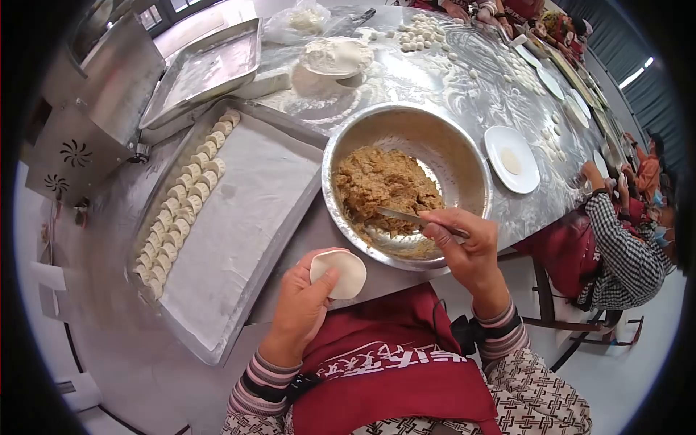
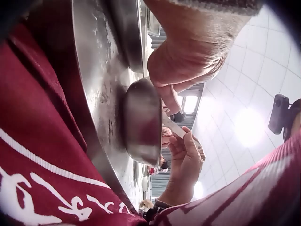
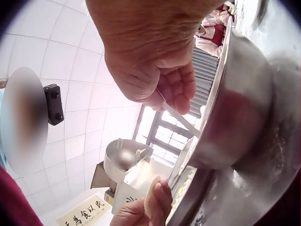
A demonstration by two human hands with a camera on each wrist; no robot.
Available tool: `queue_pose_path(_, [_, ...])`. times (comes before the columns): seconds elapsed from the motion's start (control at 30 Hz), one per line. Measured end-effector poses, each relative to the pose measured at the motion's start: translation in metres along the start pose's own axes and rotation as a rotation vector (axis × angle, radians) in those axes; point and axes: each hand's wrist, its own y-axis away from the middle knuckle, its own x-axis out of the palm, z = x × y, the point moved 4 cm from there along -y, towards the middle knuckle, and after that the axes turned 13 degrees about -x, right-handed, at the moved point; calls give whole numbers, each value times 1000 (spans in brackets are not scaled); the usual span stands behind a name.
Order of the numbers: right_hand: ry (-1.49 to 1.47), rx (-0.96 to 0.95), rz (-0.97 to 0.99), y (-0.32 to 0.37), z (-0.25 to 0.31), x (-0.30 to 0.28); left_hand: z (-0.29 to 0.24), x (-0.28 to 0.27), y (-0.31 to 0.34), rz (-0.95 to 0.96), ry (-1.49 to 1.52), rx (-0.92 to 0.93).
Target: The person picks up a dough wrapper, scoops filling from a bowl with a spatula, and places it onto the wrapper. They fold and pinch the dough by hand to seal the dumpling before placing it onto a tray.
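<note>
In the head view my left hand holds a round dough wrapper, thumb on its face, near the table's front edge. The same wrapper shows edge-on in the right wrist view. My right hand grips the handle of a flat metal spatula, over the near right rim of a steel bowl. The spatula's tip touches the brown filling in the bowl. Seen from the right wrist, the blade reaches past the bowl's rim; its tip is hidden there.
Left of the bowl, a lined tray carries rows of folded dumplings. Another tray, a plate of flour and small dough pieces lie farther back. Right of the bowl is a white plate with one wrapper. Other people sit at right.
</note>
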Motion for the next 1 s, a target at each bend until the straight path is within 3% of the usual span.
queue_pose_path(0.07, [65,-147,51,-3,1,10,0,-2,-1,12,23,12])
queue_pose_path(0.4, [204,-283,182,-12,2,42,3,-11,-2,35,53,-2])
queue_pose_path(0.6, [-8,-35,130,-10,-12,46,-1,-11,0,29,58,8])
queue_pose_path(0.67, [-323,303,-8,-2,-29,40,-3,-11,1,22,41,18])
queue_pose_path(0.8, [-513,471,-140,-7,-30,18,-15,-11,8,-13,4,60])
queue_pose_path(1.0, [-280,256,-83,10,-38,23,-13,-10,7,-16,24,89])
